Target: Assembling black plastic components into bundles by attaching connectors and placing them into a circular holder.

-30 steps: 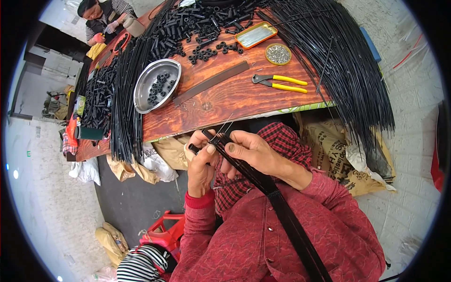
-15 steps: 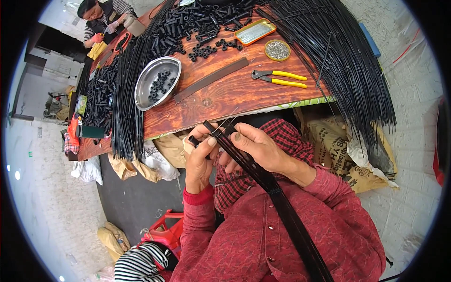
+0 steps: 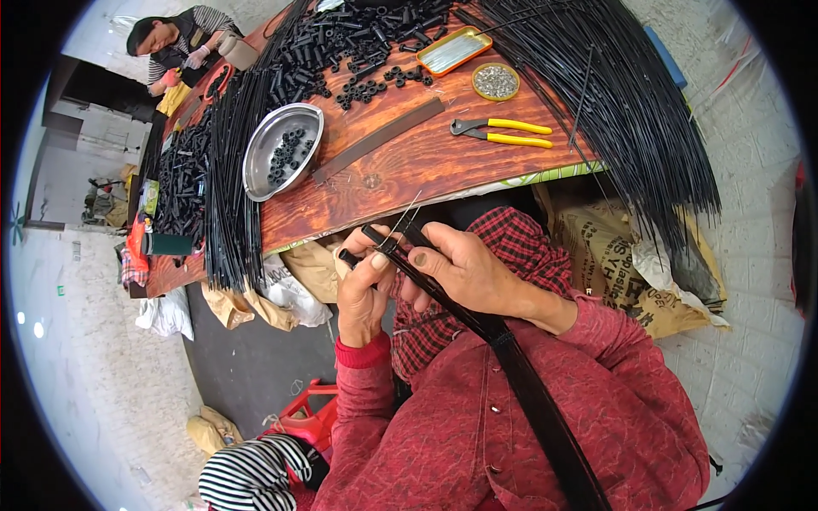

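A long black band of fine strands [image 3: 541,400] runs up across my lap from the lower edge and ends between both hands. My left hand [image 3: 362,294] is closed, its thumb pressed on a slim black tube [image 3: 375,233] at the band's upper end. Another short black cylinder [image 3: 347,257] pokes out beside its curled fingers. My right hand [image 3: 469,268] grips the band, thumb on top, close to the left fingertips. Thin metal needles or wires [image 3: 407,213] stick up between the hands. Exactly how they pass through the black pieces is too fine to tell.
Beyond my hands, the wooden table [image 3: 383,183] bears yellow-handled pincers [image 3: 503,133], a steel bowl [image 3: 249,162] of black rings, a dish of small metal bits [image 3: 496,81], a tray of needles [image 3: 454,51], a flat bar [image 3: 379,140] and black rod bundles [image 3: 596,94]. Another person [image 3: 183,47] sits far left.
Both hands keep their grip and place, with only slight finger movement. The view has shifted a little, and the person at far left has tilted their head.
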### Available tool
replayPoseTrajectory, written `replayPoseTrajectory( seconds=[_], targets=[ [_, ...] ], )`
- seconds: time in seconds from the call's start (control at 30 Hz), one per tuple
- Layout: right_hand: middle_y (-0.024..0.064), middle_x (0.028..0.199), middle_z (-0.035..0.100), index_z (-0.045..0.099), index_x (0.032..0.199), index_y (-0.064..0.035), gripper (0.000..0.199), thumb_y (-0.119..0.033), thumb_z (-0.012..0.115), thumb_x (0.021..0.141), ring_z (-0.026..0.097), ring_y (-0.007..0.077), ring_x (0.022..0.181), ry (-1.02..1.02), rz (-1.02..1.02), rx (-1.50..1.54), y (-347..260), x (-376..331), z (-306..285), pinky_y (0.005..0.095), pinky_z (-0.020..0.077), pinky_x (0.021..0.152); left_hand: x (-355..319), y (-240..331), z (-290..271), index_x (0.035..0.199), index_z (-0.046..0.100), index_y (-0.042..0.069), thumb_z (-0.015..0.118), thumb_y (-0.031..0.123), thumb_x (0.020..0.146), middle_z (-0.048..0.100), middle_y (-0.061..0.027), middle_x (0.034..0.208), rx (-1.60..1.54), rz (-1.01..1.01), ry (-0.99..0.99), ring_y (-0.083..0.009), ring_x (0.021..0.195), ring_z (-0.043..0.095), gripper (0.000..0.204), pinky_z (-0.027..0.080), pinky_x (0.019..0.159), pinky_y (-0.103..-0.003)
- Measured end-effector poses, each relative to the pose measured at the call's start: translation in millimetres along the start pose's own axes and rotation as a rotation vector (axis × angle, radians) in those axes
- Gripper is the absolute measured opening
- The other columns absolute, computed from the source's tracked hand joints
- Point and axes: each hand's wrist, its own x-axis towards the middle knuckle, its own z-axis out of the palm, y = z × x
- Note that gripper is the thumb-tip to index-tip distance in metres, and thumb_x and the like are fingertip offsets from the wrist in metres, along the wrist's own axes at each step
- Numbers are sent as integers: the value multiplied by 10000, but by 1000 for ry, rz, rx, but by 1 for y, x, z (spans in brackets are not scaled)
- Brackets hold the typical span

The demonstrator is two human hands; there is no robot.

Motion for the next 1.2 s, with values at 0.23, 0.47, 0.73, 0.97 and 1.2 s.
replayPoseTrajectory(
  seconds=[0.23,0.47,0.73,0.97,1.2],
  targets=[
    [106,867,689,527,1123,9,271,-254,494,1066,683,148,707,-25,-35,76,5,-2,-1,276,562,621,1,5,6,1111,639,-28,740,98,818,724,-162,994,100,25,40,-54,528,482,335,355,479,-187],
    [60,836,687,565,1041,38,249,-210,539,1041,666,108,677,-9,-61,171,0,3,-6,253,543,596,7,4,5,1117,639,-31,741,95,816,728,-190,1023,72,37,14,-53,514,473,341,351,470,-187],
    [82,872,688,565,1064,34,264,-228,540,1041,671,123,719,-16,-47,120,-2,9,-12,265,545,642,13,0,8,1087,629,-29,738,104,809,721,-180,1005,70,65,34,-57,515,472,327,358,478,-184],
    [64,833,677,574,1034,58,213,-152,539,1030,661,106,712,-24,-32,236,-3,12,-8,268,554,639,13,2,8,1042,618,-13,745,138,806,710,-152,981,63,55,53,-61,553,495,308,377,497,-198],
    [63,858,677,569,1086,53,200,-134,522,1035,653,105,706,-40,-5,229,0,11,-8,262,553,638,13,10,8,997,615,-13,746,152,809,707,-150,968,125,70,-31,-67,574,516,282,393,507,-204]
  ],
)
